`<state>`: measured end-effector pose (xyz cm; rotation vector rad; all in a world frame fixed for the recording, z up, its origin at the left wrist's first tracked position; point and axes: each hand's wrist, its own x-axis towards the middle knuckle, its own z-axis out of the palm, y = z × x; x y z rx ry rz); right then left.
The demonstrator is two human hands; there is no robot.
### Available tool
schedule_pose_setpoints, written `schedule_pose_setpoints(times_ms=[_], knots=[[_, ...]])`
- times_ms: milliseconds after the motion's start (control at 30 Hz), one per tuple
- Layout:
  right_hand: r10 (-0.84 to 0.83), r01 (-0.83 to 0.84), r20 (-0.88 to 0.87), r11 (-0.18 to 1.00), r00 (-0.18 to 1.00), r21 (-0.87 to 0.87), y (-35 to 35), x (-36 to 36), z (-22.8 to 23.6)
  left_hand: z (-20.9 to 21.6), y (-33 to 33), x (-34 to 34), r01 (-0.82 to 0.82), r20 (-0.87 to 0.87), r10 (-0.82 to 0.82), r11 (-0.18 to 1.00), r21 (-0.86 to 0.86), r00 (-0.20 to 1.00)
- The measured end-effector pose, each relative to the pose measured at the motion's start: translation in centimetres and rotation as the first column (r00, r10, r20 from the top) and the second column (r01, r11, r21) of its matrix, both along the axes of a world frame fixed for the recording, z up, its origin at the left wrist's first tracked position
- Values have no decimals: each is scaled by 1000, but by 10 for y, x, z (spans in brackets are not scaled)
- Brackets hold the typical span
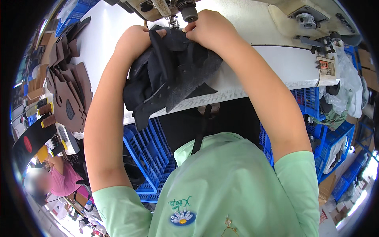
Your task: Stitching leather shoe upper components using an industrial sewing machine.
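Near the top centre of the frame, I see the left hand (pixel 136 39) and right hand (pixel 211 31) pinching a black fabric piece (pixel 175 69) at the sewing machine's presser foot (pixel 173 23); its folds droop over the white table's (pixel 276 63) edge.

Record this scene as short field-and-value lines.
Workpiece: floppy black fabric-like piece, top end at the shiny metal presser foot, lower part overhanging the front edge
Left grip: on the piece's upper left, thumb on top
Right grip: fingertips at its upper right edge
Surface: smooth white worktable, ruler-like marks along its front
Left side: stacked flat brown cut pieces
Below: slatted blue plastic basket
Nearby: seated co-worker in pink top
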<state>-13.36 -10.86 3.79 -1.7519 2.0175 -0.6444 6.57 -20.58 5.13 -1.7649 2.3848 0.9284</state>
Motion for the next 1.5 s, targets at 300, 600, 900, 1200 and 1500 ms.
schedule_pose_setpoints(times_ms=[300,600,900,1200,1500], knots=[[84,-86,41,995,996,58,-17,-5,2,2,-9,-1,68,8,-67,995,-71,998],[91,-92,14,994,996,66,-23,-8,5,-7,-19,1,131,41,-127,984,-120,991],[109,-110,12,990,994,93,-25,-11,8,-20,-31,1,126,35,-123,983,-132,992],[123,-123,-12,992,992,42,-28,-12,3,-32,-40,5,245,90,-231,945,-215,969],[142,-142,-18,990,990,-2,-25,-12,1,-31,-39,4,171,2,-173,972,-160,985]])
